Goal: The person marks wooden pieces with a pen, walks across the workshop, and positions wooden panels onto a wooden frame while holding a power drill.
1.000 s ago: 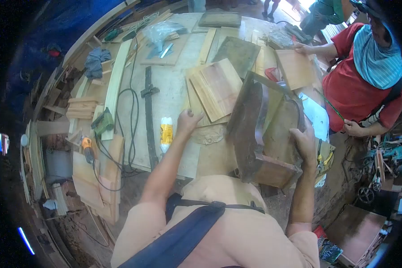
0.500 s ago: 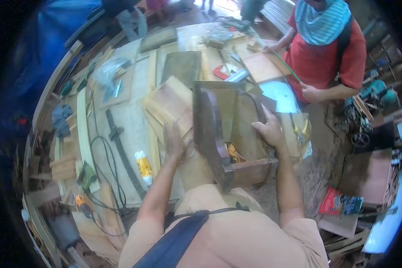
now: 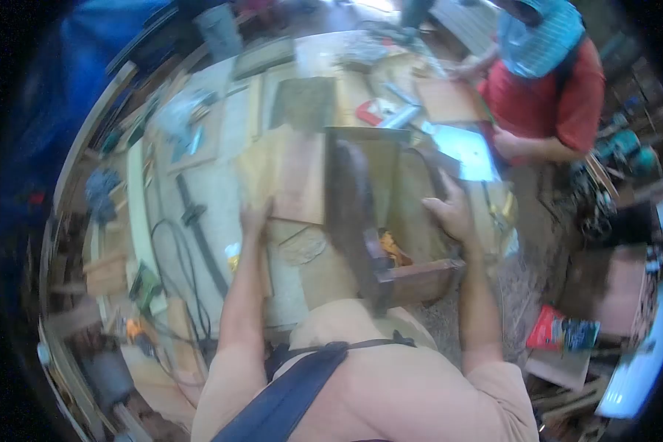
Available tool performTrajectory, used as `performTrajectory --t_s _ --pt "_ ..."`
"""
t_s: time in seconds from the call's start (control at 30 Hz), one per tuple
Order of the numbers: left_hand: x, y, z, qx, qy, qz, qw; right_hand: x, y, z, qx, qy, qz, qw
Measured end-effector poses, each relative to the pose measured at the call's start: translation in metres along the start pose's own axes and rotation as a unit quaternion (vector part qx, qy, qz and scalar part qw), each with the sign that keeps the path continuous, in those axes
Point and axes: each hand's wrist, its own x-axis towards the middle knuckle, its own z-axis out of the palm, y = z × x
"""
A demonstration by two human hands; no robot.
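Observation:
A dark wooden piece with curved side panels and a front rail (image 3: 420, 278), like a small wall shelf, stands tilted in front of me. My right hand (image 3: 455, 212) grips its right side, thumb toward the inside. An orange-and-black tool (image 3: 395, 248) shows through it, partly hidden. To its left a light and reddish wooden board (image 3: 300, 177) lies against the dark left panel (image 3: 346, 199). My left hand (image 3: 255, 215), smeared by motion, is at that board's lower left corner with its fingers closed on the edge. A yellow-and-white bottle (image 3: 233, 258) is mostly behind my left forearm.
The worktable (image 3: 225, 158) carries planks, a dark bar (image 3: 193, 214), a cable and a plastic bag (image 3: 180, 118). A co-worker in red (image 3: 530, 110) stands at the right edge, near a red-handled saw (image 3: 372, 112). Yellow-handled pliers (image 3: 504, 208) lie at right.
My left hand has moved left and slightly up, and the light board has turned straighter beside the dark panel. The bottle is now largely covered by my forearm. My right hand stays on the shelf.

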Motion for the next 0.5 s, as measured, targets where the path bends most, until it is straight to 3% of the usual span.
performTrajectory --t_s 0.03,0.07,0.1,0.17,0.23,0.37,0.5 --pt "0.008 -0.003 0.000 0.040 0.018 0.013 0.999 0.002 -0.001 0.003 0.085 -0.023 0.003 0.996" --pt "0.014 -0.002 0.006 0.078 0.035 0.025 0.996 0.003 0.003 0.003 0.074 -0.026 -0.018 0.997" --pt "0.018 0.003 0.007 0.077 0.041 -0.008 0.996 0.001 -0.012 0.002 0.072 -0.031 0.035 0.996" --pt "0.025 0.015 0.001 0.088 0.028 -0.069 0.993 -0.002 -0.008 -0.001 0.029 -0.027 0.013 0.999" --pt "0.026 0.026 -0.010 0.113 -0.012 -0.127 0.985 -0.003 -0.008 0.001 0.087 -0.039 0.051 0.994" --pt "0.024 0.016 -0.014 -0.003 -0.047 -0.169 0.984 -0.002 -0.005 0.000 0.120 -0.047 0.071 0.989" --pt "0.051 0.015 -0.013 0.007 -0.047 -0.147 0.988 -0.003 -0.009 0.001 0.146 -0.051 0.088 0.984"
